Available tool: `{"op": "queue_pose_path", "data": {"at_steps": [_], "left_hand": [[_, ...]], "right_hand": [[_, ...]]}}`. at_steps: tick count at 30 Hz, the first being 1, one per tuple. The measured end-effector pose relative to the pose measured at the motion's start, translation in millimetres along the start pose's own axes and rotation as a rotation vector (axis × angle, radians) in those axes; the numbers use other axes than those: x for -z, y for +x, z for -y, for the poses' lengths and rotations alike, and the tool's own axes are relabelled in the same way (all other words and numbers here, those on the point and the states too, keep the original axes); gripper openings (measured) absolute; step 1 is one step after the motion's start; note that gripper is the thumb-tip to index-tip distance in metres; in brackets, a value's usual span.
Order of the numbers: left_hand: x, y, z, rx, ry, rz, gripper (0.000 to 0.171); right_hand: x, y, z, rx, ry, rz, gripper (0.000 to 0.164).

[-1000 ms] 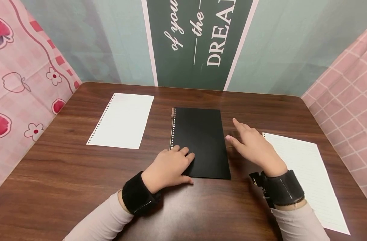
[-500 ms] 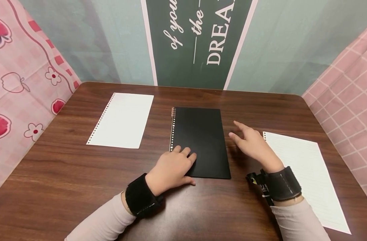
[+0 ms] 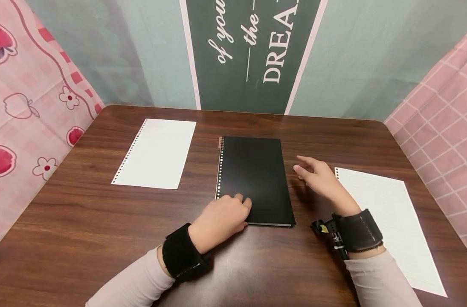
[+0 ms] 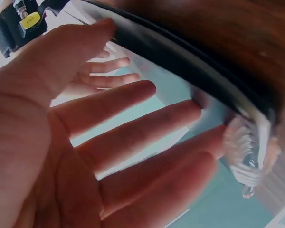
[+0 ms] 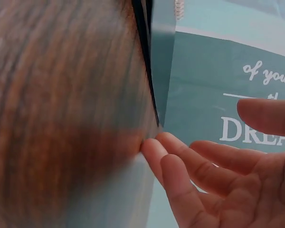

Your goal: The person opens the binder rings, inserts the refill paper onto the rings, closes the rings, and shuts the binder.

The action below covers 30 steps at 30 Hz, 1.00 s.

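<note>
A black spiral notebook (image 3: 256,175) lies in the middle of the wooden table, holes and a clear coil along its left side. My left hand (image 3: 221,219) is at its lower left corner, thumb at the near edge and fingers over the cover. A pale strip of pages shows under the cover's near edge. The left wrist view has the thumb (image 4: 85,42) at the dark edge and the coil (image 4: 244,147) beyond the fingertips. Right of the notebook, my right hand (image 3: 325,183) holds nothing, fingers loosely bent near the tabletop and apart from the notebook's right edge.
One loose punched sheet (image 3: 154,153) lies at the left. Another lined sheet (image 3: 390,226) lies at the right, partly under the right forearm. A green lettered cloth (image 3: 252,55) hangs behind the table (image 3: 83,230), with pink cloths at both sides.
My left hand has slid slightly toward the near edge, its fingers bending and its thumb drawing in to the notebook's edge. The cover's near edge has risen a little. My right fingers have bent more.
</note>
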<state>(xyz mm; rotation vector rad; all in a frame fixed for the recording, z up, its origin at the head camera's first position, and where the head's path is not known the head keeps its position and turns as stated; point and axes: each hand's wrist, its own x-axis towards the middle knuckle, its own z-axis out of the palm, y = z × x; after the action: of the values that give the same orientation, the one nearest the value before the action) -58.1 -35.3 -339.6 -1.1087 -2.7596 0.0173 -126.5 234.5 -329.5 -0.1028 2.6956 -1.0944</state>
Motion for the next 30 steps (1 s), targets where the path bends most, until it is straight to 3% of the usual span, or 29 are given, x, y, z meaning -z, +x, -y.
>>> {"op": "queue_pose_path", "data": {"at_steps": [3,8,19,30], "left_hand": [[-2.5,-0.3,-2.4,-0.013,0.029,-0.086,0.011],[-5.2,-1.2,-1.8,-0.046,0.067,-0.155,0.012],[-5.1,-2.5,1.8,-0.083,0.043,-0.183,0.016],[-3.9,-2.6,3.3,-0.096,0.033,-0.158,0.018]], "right_hand": [[0.7,2.2,-3.7,-0.026,0.086,0.018,0.059],[0.3,6.4,-9.2,-0.075,0.216,0.072,0.060],[-0.8,8.1,-12.1,-0.117,0.372,0.102,0.059],[-3.4,5.5,-12.3,-0.118,0.455,0.124,0.058]]}}
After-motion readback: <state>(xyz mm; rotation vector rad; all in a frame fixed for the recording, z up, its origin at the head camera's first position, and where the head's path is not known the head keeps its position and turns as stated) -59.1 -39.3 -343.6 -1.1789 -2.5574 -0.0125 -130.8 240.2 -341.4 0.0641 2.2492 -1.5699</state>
